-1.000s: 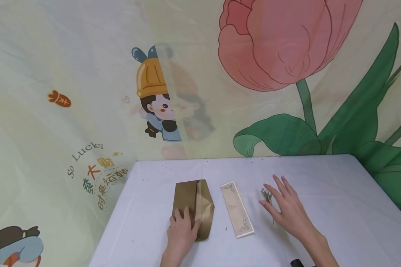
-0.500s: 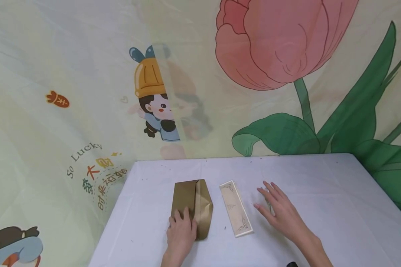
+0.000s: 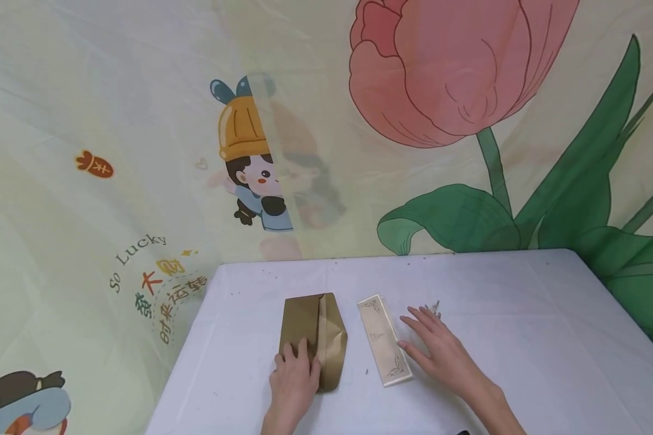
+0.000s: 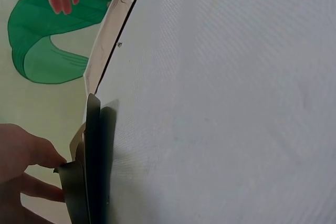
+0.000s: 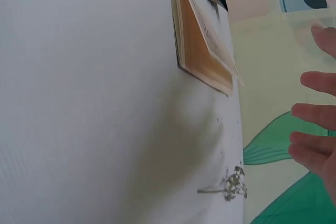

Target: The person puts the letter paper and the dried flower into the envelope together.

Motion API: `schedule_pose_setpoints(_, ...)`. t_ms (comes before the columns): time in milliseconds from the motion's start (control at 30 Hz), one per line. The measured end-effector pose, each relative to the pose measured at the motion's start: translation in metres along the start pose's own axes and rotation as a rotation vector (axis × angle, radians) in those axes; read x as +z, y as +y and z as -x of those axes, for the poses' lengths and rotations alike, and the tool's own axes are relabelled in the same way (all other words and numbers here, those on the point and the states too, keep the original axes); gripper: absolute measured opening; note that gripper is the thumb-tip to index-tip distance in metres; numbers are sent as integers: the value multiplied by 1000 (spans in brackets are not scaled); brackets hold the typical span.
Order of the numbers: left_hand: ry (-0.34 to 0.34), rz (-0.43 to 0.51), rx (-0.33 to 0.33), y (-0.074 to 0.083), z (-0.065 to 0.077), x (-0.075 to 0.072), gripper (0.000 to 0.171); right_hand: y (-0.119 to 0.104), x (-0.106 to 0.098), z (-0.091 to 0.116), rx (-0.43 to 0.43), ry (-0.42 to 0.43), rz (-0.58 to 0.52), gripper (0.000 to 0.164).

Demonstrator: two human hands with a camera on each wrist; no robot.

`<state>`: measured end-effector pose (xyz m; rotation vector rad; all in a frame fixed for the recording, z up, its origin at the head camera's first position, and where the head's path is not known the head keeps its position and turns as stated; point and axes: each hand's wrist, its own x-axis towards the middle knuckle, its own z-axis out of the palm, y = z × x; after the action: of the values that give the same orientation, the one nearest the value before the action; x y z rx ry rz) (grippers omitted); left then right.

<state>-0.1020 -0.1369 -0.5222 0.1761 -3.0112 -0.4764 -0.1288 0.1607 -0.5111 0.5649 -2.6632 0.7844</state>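
Note:
A gold-brown envelope lies at the table's middle, its pointed flap spread out to the right. My left hand rests on its near part, fingertips on the paper; in the left wrist view the thumb and a finger meet the envelope's raised edge. To the right is a narrow cream folded card with ornate corners, its leaves slightly parted in the right wrist view. My right hand hovers beside the card's right edge, fingers spread and holding nothing. Behind it shows a small dried flower sprig, stem partly hidden.
A white cloth covers the table, with small dark crumbs scattered over it. A black object barely shows at the bottom edge. Behind the table hangs a printed backdrop with a large tulip.
My right hand has moved left, from over the dried sprig to the card's right edge, uncovering the sprig's tip. My left hand has stayed on the envelope.

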Motion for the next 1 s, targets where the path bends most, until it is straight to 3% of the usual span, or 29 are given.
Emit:
schedule_pose_setpoints(467,-25,-4,-4,-2,-2,0,48,-22,28,-4,-78,-81,-32,45)
schedule_pose_setpoints(1000,6,-11,5,-3,0,-3,48,-48,63,-17,-211,-154,-62,39)
